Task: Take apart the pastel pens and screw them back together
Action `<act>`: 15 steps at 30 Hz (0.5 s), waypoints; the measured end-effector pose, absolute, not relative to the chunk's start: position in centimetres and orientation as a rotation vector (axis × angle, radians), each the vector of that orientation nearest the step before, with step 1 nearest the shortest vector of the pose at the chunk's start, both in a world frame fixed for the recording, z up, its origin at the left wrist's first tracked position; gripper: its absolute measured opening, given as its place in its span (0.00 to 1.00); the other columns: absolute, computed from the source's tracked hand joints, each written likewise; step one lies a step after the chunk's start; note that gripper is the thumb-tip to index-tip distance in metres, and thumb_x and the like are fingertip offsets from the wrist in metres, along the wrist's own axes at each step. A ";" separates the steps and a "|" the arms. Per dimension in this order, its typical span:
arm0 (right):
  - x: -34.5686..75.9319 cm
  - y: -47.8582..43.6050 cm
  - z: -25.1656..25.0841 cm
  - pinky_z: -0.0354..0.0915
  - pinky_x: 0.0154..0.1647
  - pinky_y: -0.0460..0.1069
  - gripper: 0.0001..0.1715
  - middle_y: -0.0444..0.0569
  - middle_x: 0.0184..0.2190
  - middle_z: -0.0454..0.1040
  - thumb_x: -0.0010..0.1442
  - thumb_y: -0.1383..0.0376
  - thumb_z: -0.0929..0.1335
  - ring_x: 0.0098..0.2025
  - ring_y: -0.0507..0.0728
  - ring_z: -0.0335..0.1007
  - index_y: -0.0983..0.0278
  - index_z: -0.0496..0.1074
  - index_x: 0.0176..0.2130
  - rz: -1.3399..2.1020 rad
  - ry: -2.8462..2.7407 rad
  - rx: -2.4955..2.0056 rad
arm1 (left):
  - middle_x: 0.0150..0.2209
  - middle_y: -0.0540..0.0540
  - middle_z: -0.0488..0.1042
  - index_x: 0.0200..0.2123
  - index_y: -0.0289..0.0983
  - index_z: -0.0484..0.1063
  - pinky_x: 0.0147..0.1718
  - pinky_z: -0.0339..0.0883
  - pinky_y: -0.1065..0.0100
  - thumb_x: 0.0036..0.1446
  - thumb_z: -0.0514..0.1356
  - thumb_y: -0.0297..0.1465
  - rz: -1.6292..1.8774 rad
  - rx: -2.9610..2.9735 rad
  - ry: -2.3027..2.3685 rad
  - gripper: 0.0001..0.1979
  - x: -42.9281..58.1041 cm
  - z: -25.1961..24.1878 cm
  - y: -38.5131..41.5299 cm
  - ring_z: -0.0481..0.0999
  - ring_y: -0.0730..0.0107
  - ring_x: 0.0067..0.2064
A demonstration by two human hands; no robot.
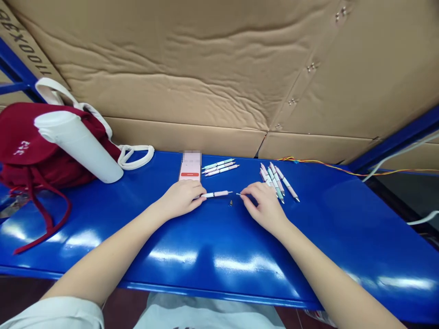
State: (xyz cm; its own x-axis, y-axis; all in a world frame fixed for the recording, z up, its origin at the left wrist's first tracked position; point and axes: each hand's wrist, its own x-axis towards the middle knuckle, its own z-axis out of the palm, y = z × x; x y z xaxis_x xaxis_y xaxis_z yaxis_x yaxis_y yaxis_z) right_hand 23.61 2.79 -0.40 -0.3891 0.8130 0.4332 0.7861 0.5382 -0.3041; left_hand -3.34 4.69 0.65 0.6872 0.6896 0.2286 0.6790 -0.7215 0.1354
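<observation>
forearms (103,260), pink pen (216,194) in left hand (181,198)

White-and-pink pen (216,193), lying level, rear end inside left hand (181,198), front end pointing right, barrel slim, tip bare. Thin metal-tipped piece (237,194) pinched in right hand (265,205), pointing left toward pen, not touching. Small dark pen part (231,202) on blue table (343,228), just below gap.

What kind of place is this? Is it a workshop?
Probably, yes: it looks like a small workshop or storeroom. There's a glossy blue metal shelf used as a workbench, big cardboard sheets behind it, and pens laid out in tidy groups.
</observation>
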 end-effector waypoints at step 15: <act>23.3 2.4 0.0 0.58 0.41 0.53 0.06 0.48 0.32 0.76 0.59 0.67 0.63 0.36 0.57 0.69 0.62 0.70 0.33 0.078 -2.211 -1.246 | 0.38 0.46 0.75 0.40 0.38 0.72 0.42 0.66 0.67 0.63 0.51 0.34 0.514 2.819 1.108 0.11 -3.1 0.4 4.3 0.73 0.67 0.42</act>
